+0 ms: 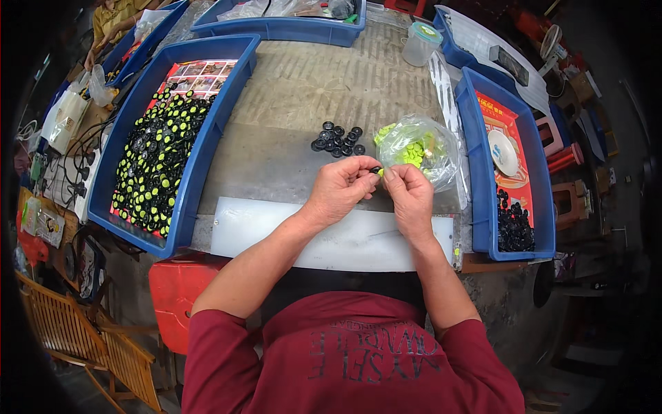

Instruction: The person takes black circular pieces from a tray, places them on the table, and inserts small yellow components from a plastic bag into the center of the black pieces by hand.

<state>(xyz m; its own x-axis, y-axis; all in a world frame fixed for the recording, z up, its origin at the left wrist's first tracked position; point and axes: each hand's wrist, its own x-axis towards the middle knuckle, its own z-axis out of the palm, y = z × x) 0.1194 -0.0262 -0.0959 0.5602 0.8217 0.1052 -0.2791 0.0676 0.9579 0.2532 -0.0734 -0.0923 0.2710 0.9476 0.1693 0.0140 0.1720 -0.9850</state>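
Close together over the table's near side, both my hands work at one small spot. My left hand [339, 186] pinches a small black round part [375, 170] between thumb and fingers. Against it, the fingertips of my right hand [412, 196] pinch a small yellow-green piece [382, 172]; my fingers partly hide both. Just beyond my left hand lies a loose cluster of black round parts [338, 140]. A clear plastic bag [445, 160] stands open beyond my right hand, with many yellow-green pieces [414, 153] in it.
A long blue tray [191, 186] on the left holds many black parts with yellow-green centres [160, 148]. The blue tray [485, 207] on the right holds plain black parts [514, 231] and a white dish [503, 153]. A white board [310, 241] lines the near edge; a lidded plastic tub [420, 48] stands far right.
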